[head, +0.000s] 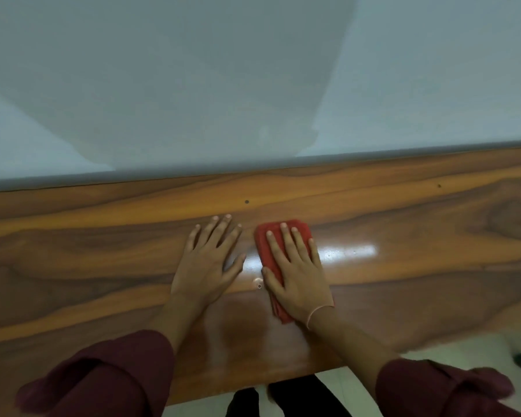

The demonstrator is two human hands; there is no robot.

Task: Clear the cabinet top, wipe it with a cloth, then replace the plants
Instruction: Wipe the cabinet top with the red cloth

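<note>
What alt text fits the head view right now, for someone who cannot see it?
A person's right hand presses a red cloth flat on a glossy wooden cabinet top, fingers straight, while the left hand rests flat beside it on the bare wood. A pale wall runs behind the cabinet, and no plants are in view.

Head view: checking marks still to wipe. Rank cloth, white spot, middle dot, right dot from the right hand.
1. cloth, under the right hand
2. white spot, just left
3. middle dot, ahead, slightly left
4. right dot, far right
</note>
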